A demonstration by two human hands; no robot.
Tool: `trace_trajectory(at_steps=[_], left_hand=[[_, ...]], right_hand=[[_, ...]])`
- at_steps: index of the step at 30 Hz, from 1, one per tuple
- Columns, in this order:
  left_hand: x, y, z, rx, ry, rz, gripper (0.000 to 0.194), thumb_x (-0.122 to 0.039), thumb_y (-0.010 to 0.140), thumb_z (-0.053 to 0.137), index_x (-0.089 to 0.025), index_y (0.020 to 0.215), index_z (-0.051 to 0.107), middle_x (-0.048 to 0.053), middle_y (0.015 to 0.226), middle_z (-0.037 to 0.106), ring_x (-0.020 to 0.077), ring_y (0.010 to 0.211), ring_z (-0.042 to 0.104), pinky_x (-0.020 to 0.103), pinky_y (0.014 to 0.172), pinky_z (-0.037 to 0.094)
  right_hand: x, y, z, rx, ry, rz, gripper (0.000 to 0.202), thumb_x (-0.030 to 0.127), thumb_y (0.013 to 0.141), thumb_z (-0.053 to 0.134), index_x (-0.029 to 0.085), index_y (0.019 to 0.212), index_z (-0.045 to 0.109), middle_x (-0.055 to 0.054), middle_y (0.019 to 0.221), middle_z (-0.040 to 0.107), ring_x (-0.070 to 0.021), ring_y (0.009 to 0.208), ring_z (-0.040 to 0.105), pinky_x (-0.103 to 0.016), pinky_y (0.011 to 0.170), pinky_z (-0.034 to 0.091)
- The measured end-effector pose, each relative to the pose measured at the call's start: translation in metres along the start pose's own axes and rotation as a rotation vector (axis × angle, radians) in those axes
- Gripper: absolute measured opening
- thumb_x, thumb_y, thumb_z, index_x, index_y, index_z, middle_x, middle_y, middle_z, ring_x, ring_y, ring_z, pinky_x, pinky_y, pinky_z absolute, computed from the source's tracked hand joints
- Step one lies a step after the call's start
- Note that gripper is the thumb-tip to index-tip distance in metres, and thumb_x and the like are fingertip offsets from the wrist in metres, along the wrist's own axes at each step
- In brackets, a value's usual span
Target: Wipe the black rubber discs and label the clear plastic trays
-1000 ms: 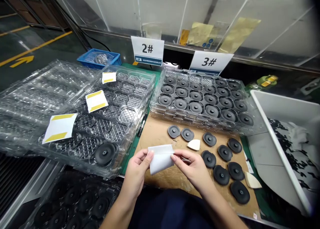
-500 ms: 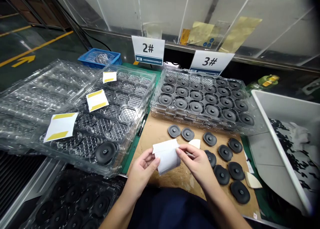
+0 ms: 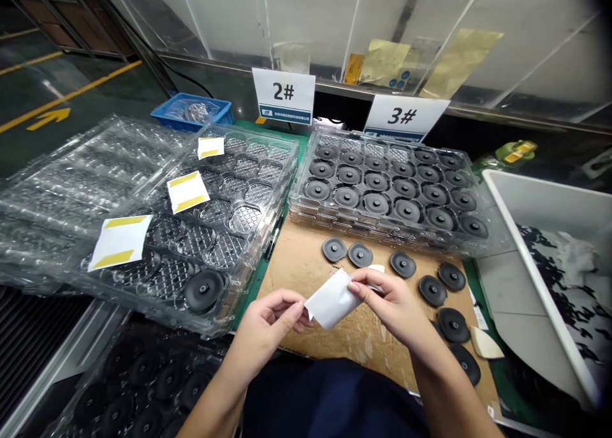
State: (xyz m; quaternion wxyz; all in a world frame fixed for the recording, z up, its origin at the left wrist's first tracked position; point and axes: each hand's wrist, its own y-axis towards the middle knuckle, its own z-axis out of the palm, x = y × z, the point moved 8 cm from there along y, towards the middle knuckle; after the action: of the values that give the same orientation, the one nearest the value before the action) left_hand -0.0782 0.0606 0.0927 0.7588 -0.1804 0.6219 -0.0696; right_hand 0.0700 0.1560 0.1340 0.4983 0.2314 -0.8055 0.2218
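Observation:
Over the cardboard sheet, a folded piece of white paper is stretched between my two hands. My left hand pinches its lower left corner between thumb and fingers. At the upper right edge, my right hand grips it with thumb and forefinger. Black round plastic discs lie loose on the cardboard beyond and to the right of my right hand; my right hand and forearm hide some of them. A pale wedge-shaped pad rests by the cardboard's right edge.
Left stands a clear tray with one black disc and taped white papers. A disc-filled clear tray stack is behind the cardboard. A white bin with black pieces is right, a blue basket at the back.
The paper has turned from nearly upright to slanting, its right end raised. My right hand has moved right, and my left hand has shifted to the paper's lower left corner.

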Motion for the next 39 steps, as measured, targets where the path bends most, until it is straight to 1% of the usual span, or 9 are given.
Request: trace_trajectory(at_steps=[5, 13, 15, 17, 19, 21, 24, 32, 39], left_hand=[[-0.006, -0.008, 0.008, 0.062, 0.152, 0.025, 0.017, -0.03, 0.08, 0.054, -0.017, 0.079, 0.065, 0.003, 0.073, 0.068, 0.0145, 0.067, 0.062, 0.022, 0.064, 0.049], [-0.012, -0.012, 0.011, 0.052, 0.322, 0.078, 0.017, -0.029, 0.08, 0.054, -0.018, 0.074, 0.066, 0.003, 0.071, 0.067, 0.0154, 0.067, 0.061, 0.022, 0.062, 0.047], [-0.012, -0.011, 0.012, 0.029, 0.285, 0.071, 0.017, -0.029, 0.079, 0.054, -0.018, 0.074, 0.066, 0.003, 0.07, 0.068, 0.015, 0.067, 0.062, 0.021, 0.062, 0.048], [-0.011, -0.009, 0.009, -0.028, 0.221, 0.059, 0.016, -0.029, 0.079, 0.054, -0.018, 0.073, 0.065, 0.002, 0.07, 0.068, 0.0142, 0.065, 0.063, 0.021, 0.062, 0.049], [-0.01, -0.007, 0.006, -0.101, 0.178, 0.051, 0.016, -0.029, 0.079, 0.055, -0.017, 0.074, 0.064, 0.002, 0.069, 0.069, 0.014, 0.065, 0.063, 0.02, 0.061, 0.049], [-0.011, -0.006, 0.004, -0.165, 0.182, 0.068, 0.015, -0.029, 0.079, 0.055, -0.017, 0.076, 0.064, 0.003, 0.07, 0.069, 0.0145, 0.065, 0.064, 0.021, 0.061, 0.05], [-0.016, -0.007, 0.006, -0.21, 0.278, 0.139, 0.016, -0.028, 0.08, 0.054, -0.018, 0.084, 0.066, 0.003, 0.077, 0.07, 0.0152, 0.069, 0.065, 0.022, 0.065, 0.05], [-0.037, -0.015, 0.017, -0.279, 0.623, 0.394, 0.016, -0.018, 0.08, 0.051, -0.02, 0.088, 0.064, 0.003, 0.087, 0.069, 0.017, 0.08, 0.063, 0.024, 0.073, 0.048], [-0.035, -0.016, 0.022, -0.294, 0.783, 0.548, 0.022, -0.013, 0.079, 0.05, -0.021, 0.096, 0.063, 0.005, 0.095, 0.069, 0.0192, 0.088, 0.063, 0.027, 0.081, 0.046]], right_hand=[[0.001, 0.001, -0.002, 0.017, -0.038, -0.005, 0.018, 0.03, 0.083, 0.05, 0.018, 0.079, 0.063, -0.001, 0.072, 0.063, -0.0144, 0.067, 0.056, -0.022, 0.058, 0.042], [-0.002, 0.005, 0.0, -0.01, -0.061, -0.013, 0.018, 0.03, 0.082, 0.052, 0.02, 0.086, 0.066, -0.003, 0.082, 0.066, -0.018, 0.075, 0.059, -0.026, 0.063, 0.046], [0.001, 0.003, -0.004, -0.147, -0.089, -0.033, 0.019, 0.03, 0.081, 0.054, 0.022, 0.096, 0.064, -0.005, 0.091, 0.065, -0.0197, 0.082, 0.059, -0.029, 0.067, 0.048], [0.011, -0.006, -0.011, -0.361, -0.147, -0.106, 0.021, 0.026, 0.08, 0.056, 0.023, 0.101, 0.061, -0.006, 0.099, 0.062, -0.0209, 0.09, 0.057, -0.032, 0.073, 0.048], [0.025, -0.017, -0.007, -0.452, -0.189, -0.228, 0.019, 0.02, 0.08, 0.056, 0.022, 0.098, 0.061, -0.007, 0.099, 0.062, -0.02, 0.092, 0.057, -0.032, 0.078, 0.047], [0.037, -0.023, 0.01, -0.358, -0.198, -0.333, 0.019, 0.013, 0.081, 0.054, 0.022, 0.096, 0.062, -0.006, 0.095, 0.063, -0.0179, 0.09, 0.058, -0.029, 0.078, 0.048], [0.043, -0.026, 0.03, -0.223, -0.205, -0.379, 0.025, 0.011, 0.082, 0.051, 0.023, 0.101, 0.061, -0.005, 0.097, 0.065, -0.0163, 0.088, 0.061, -0.026, 0.076, 0.05], [0.04, -0.022, 0.034, -0.226, -0.278, -0.372, 0.025, 0.011, 0.082, 0.052, 0.023, 0.101, 0.062, -0.003, 0.095, 0.068, -0.0155, 0.086, 0.063, -0.026, 0.078, 0.051], [0.04, -0.019, 0.035, -0.21, -0.247, -0.333, 0.019, 0.014, 0.083, 0.049, 0.022, 0.095, 0.062, -0.005, 0.09, 0.068, -0.0165, 0.083, 0.063, -0.027, 0.076, 0.05]])
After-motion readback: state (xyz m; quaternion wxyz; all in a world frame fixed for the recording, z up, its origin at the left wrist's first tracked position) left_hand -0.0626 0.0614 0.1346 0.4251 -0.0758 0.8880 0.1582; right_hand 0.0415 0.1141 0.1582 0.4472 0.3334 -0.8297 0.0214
